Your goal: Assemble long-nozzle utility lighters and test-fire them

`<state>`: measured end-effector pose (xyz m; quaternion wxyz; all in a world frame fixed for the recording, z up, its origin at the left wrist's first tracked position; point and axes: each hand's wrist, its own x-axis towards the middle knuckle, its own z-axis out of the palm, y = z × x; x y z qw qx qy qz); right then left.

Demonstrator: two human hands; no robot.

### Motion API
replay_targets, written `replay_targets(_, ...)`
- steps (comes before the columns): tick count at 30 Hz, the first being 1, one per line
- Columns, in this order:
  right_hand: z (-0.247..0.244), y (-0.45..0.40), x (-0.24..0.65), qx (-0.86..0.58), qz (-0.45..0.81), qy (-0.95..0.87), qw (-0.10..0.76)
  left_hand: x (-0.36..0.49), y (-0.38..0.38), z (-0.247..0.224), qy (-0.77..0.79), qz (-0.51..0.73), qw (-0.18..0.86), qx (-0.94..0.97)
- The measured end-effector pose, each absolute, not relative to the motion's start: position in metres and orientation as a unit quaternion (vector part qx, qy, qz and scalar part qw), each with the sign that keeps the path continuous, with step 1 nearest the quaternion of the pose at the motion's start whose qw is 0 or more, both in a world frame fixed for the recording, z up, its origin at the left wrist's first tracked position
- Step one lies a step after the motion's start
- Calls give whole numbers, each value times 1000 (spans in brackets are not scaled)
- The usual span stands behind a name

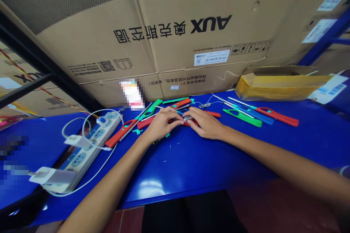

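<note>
The left hand (161, 123) and right hand (203, 123) meet over the blue table (191, 174), their fingertips pinching a metal part (187, 118) above a red lighter body (188, 123). Lighters (262, 114) with wands fitted lie to the right; loose green pieces (177, 100) remain beyond the hands.

The blue bench top (188, 174) is smooth and glossy, with bright reflections. On it lie utility lighters (277, 115) of smooth, faintly shiny red and green plastic with slim bright metal nozzles, and behind it stands a matt, coarse corrugated cardboard carton (175, 32).
</note>
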<state>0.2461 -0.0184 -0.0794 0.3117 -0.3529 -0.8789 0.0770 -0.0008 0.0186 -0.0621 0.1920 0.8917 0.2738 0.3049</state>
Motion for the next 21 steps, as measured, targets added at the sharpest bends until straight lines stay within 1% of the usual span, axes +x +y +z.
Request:
replay_targets(5, -79, -23, 240, -391, 47, -880, 265, 1, 17, -62, 261, 293, 214, 895)
replay_targets(13, -79, -20, 239, -412, -5, -880, 235, 2, 14, -57, 256, 291, 186, 903)
replay_targets(17, -79, -21, 239, -416, -30, -881, 221, 1, 14, -55, 243, 311, 177, 901)
replay_targets(21, -80, -23, 237, -425, -53, -885, 184, 1, 14, -52, 241, 354, 148, 891)
